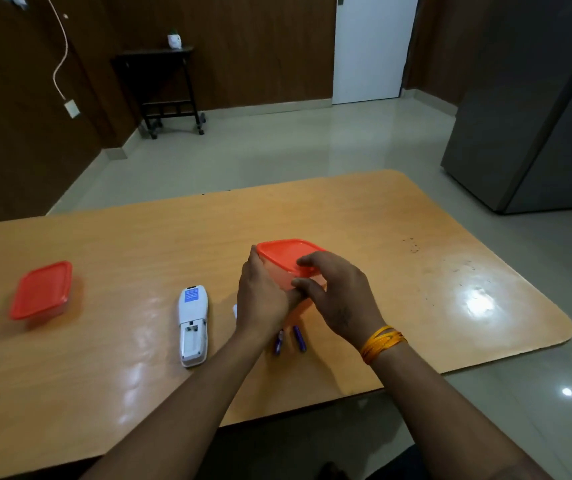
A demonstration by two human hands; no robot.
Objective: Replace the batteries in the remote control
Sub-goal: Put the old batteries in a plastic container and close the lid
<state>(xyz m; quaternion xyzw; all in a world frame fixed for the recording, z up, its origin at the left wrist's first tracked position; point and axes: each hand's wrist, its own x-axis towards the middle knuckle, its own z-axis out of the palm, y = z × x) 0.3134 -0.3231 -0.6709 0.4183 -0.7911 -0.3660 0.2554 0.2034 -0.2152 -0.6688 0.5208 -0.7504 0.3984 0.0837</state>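
A white remote control (193,323) lies face down on the wooden table (104,375), its battery compartment open and empty. Two purple batteries (291,339) lie on the table below my hands. Both hands hold a small container with an orange lid (283,252), lifted a little above the table. My left hand (264,299) grips its left side. My right hand (336,296) grips its near right edge, fingers on the lid rim. A small white piece (234,310), perhaps the battery cover, peeks out from behind my left hand.
A second container with an orange lid (42,289) sits at the table's left. Beyond the table are a dark side table (163,84) with a small pot, a white door (371,46) and a grey refrigerator (534,116).
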